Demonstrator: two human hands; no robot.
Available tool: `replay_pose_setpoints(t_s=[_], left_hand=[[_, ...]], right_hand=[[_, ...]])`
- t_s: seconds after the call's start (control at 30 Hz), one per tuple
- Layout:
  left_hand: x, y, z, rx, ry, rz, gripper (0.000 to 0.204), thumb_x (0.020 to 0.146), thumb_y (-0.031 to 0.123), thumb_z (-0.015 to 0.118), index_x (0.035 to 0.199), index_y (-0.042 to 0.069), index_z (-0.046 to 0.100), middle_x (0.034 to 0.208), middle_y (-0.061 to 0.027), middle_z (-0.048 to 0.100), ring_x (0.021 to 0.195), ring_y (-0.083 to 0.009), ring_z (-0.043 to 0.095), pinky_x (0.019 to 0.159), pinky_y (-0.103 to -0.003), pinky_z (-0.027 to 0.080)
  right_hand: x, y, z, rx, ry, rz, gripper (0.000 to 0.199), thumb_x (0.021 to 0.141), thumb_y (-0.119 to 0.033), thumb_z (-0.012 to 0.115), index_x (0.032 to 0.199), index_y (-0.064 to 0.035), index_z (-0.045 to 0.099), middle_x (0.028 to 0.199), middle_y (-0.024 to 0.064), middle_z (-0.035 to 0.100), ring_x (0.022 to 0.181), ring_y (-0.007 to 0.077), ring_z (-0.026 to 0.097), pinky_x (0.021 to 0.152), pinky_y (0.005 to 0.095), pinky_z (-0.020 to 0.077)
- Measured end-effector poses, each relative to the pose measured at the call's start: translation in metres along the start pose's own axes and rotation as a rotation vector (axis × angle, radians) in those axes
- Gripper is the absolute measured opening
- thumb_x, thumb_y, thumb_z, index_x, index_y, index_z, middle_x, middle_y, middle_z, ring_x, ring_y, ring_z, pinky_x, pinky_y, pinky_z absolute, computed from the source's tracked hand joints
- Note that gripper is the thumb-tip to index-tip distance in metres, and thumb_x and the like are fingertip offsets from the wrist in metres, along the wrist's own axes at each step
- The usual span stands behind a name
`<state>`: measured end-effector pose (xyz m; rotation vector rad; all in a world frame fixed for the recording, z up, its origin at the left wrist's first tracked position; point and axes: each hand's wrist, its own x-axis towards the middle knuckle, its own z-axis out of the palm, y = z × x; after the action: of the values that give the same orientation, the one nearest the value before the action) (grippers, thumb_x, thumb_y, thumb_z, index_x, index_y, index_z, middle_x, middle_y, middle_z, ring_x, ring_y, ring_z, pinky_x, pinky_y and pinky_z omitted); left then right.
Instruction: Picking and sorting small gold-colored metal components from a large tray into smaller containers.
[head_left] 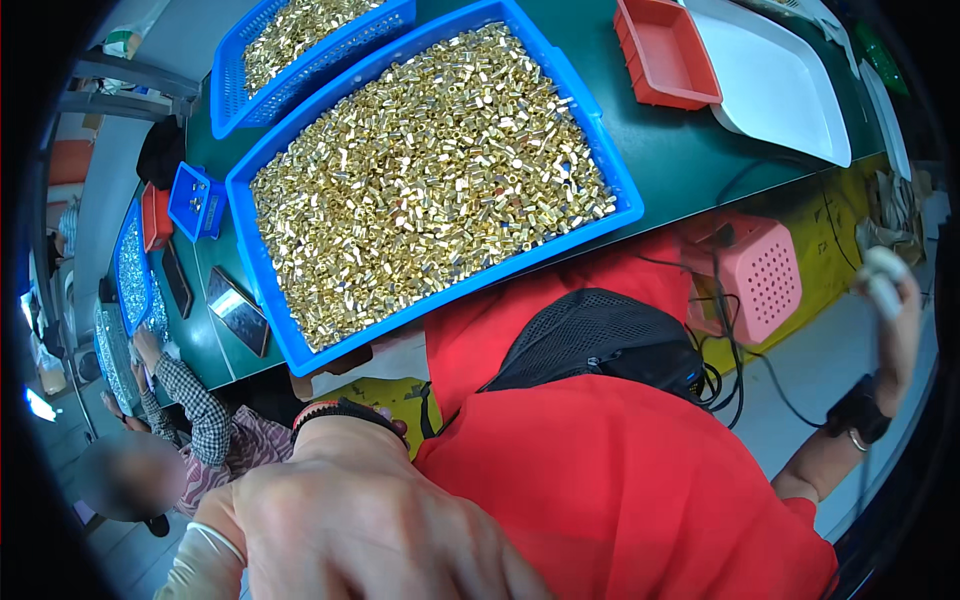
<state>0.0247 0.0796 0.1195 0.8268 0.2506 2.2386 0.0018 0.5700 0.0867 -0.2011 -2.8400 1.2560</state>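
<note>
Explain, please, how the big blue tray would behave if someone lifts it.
The tray is probably heavy, since countless metallic-looking pieces fill it. They lie loose, so the load may slide if it tilts. Its walls look like plastic and might flex slightly.

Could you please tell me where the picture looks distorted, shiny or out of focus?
Head view: the scene bends toward a black, rounded border; head view: the gold-coloured pieces glint in the large blue basket; head view: the right hand near the right edge looks blurred, and the left hand, large in the foreground, looks soft.
</note>
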Motion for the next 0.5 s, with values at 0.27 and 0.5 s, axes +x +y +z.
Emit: replay_pose_setpoints(t_s=[0.27, 0.5], left_hand=[[0.004, -0.004, -0.006, -0.035, 0.030, -0.020, 0.049, 0.096, 0.038, 0.045, 0.086, -0.004, 0.068, 0.076, -0.0173, 0.061, 0.045, -0.0198, 0.050, 0.072, -0.053, 0.055], [0.009, -0.014, -0.008, -0.032, 0.012, -0.019, 0.049, 0.096, 0.038, 0.045, 0.087, -0.004, 0.068, 0.076, -0.0175, 0.060, 0.044, -0.0195, 0.050, 0.074, -0.054, 0.054]], right_hand=[[-0.017, 0.000, 0.088, -0.074, -0.766, 0.349, 0.023, 0.079, -0.007, 0.066, 0.101, 0.0012, 0.064, 0.082, 0.0021, 0.064, 0.068, 0.0077, 0.057, 0.061, 0.0218, 0.0458], [-0.007, 0.069, 0.013, -0.177, -0.160, 0.402, 0.024, 0.087, -0.013, 0.059, 0.107, 0.0000, 0.063, 0.081, 0.0015, 0.063, 0.066, 0.0069, 0.055, 0.057, 0.0193, 0.0415]])
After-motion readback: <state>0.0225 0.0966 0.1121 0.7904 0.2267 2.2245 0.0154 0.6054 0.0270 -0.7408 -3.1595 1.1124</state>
